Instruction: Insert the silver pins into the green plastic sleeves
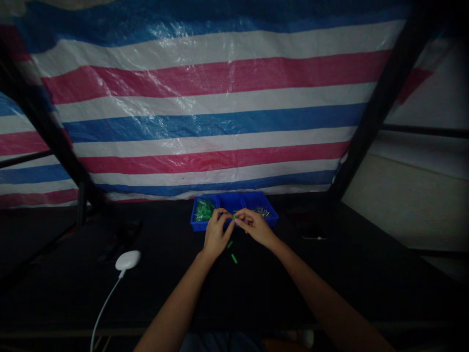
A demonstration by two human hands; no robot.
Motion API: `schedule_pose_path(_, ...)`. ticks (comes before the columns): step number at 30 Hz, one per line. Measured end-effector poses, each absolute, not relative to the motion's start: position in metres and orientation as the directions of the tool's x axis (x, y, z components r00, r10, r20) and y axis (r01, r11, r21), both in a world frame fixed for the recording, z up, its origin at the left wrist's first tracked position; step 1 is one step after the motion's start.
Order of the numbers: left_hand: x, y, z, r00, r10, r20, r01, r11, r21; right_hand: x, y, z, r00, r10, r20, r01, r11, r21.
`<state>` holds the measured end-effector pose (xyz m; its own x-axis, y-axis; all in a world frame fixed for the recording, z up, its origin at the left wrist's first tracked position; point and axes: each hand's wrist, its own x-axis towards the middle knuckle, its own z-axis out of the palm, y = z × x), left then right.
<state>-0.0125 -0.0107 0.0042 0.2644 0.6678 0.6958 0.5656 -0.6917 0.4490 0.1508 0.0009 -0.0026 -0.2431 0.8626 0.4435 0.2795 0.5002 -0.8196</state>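
My left hand (217, 233) and my right hand (255, 227) meet above a blue three-compartment plastic tray (230, 202), and their fingertips pinch a small green piece (233, 217) between them. The tray's left compartment holds a heap of green pieces (203, 210). Small metal parts (262, 211) lie in its right compartment, partly behind my right fingers. Two loose green pieces (230, 244) (234, 258) rest on the black table just below my hands.
A round white device with a white cable (128, 260) lies on the black table (154, 293) at left. A dark phone-like object (313, 232) sits at right. A striped blue, white and pink tarpaulin (205, 127) and dark metal frame posts (381, 102) stand behind.
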Motion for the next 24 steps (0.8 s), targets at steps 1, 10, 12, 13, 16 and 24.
schedule_pose_path(1,-0.0128,-0.0104,0.0037,0.27,0.667,0.695,0.564,-0.694,0.447,0.1504,0.0,-0.0019,-0.238,0.859,0.454,0.296,0.509,-0.808)
schedule_pose_path(10,-0.0139,-0.0094,0.0019,0.295,0.672,0.679,0.562,-0.697,0.446,0.1496,-0.0012,0.0,-0.191,0.837,0.513,0.348,0.546,-0.762)
schedule_pose_path(12,-0.014,-0.0096,0.0024,0.299,0.675,0.674,0.567,-0.694,0.444,0.1494,-0.0021,0.0009,-0.183,0.84,0.51,0.364,0.54,-0.759)
schedule_pose_path(13,-0.0141,-0.0098,0.0028,0.301,0.675,0.673,0.57,-0.693,0.441,0.1493,-0.0027,0.0015,-0.179,0.841,0.511,0.374,0.538,-0.755)
schedule_pose_path(16,-0.0143,-0.0104,0.004,0.312,0.671,0.673,0.581,-0.695,0.424,0.1496,-0.0038,0.0033,-0.178,0.838,0.516,0.405,0.54,-0.738)
schedule_pose_path(24,-0.0149,-0.0116,0.0056,0.356,0.662,0.659,0.599,-0.703,0.383,0.1531,-0.0051,0.0068,-0.19,0.823,0.535,0.49,0.552,-0.675)
